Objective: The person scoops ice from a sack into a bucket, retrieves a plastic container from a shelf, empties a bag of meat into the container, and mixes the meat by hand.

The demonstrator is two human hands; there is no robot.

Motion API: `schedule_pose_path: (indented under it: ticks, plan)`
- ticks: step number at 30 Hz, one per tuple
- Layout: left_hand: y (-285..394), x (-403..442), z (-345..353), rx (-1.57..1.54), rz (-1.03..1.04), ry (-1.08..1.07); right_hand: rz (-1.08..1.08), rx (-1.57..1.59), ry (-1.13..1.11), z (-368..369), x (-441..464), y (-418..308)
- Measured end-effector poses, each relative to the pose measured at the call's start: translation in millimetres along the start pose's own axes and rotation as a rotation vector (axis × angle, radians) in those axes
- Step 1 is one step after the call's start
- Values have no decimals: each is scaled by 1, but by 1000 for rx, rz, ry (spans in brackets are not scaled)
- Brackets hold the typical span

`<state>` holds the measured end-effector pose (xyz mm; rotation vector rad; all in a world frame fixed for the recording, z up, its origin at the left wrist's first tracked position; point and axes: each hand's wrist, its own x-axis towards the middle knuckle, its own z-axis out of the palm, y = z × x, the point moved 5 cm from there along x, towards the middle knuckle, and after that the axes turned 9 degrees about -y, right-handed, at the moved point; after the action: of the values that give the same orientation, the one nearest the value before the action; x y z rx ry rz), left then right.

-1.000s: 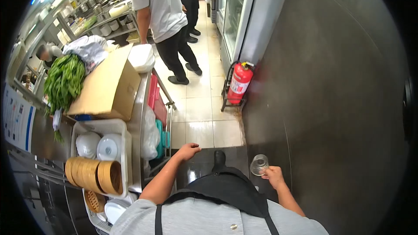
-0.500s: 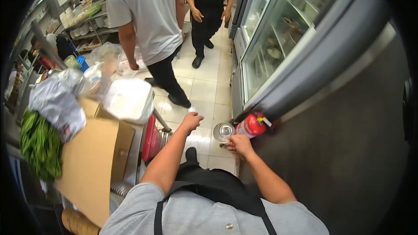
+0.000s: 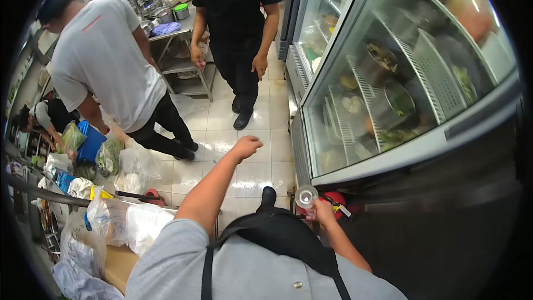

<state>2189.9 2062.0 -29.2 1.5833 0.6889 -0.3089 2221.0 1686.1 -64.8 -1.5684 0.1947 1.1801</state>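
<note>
My right hand (image 3: 323, 212) is closed around a clear cup (image 3: 306, 196), seen from above into its round mouth. Behind and below that hand, a red fire extinguisher (image 3: 336, 202) with a black and yellow top shows in part, close to the refrigerator base. My left hand (image 3: 246, 148) is out in front of me over the tiled floor, its fingers loosely curled in. I see nothing in it, and it touches nothing.
A glass-door refrigerator (image 3: 383, 94) with pots and vegetables runs along the right. One person in black (image 3: 236, 28) stands ahead; another in a white shirt (image 3: 108, 50) is at left. Plastic bags (image 3: 108, 219) crowd the left side, and a steel rack (image 3: 186, 72) stands behind.
My view has moved forward along the aisle. The person in black appears nearer, and the person in white is further left. The cup stays in my right hand; the extinguisher is now lower in view.
</note>
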Motion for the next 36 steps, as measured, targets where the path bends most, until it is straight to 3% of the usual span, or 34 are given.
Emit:
schedule_pose_path:
  ticks: [2, 6, 11, 17, 21, 30, 33, 36]
  plan:
    - [-30, 3, -27, -58, -129, 76, 56, 43, -129, -2, 64, -14]
    - [-98, -10, -73, -145, -337, 161, -57, 30, -4, 40, 150, -115]
    - [-201, -16, -100, -378, -572, 215, -90, 90, -34, 102, 251, -226]
    - [-232, 25, -129, -511, -758, 175, -4, 249, -68, 171, 371, -344]
    - [-184, 108, -187, -454, -701, 116, 57, 225, -39, 195, 440, -404]
    - [10, 319, -349, -304, -309, 213, 73, 79, 57, 212, 594, -545]
    - [32, 363, -366, -320, -318, 250, 66, 44, 53, 215, 657, -595]
    - [23, 365, -356, -380, -452, 277, 78, -35, 34, 229, 710, -662]
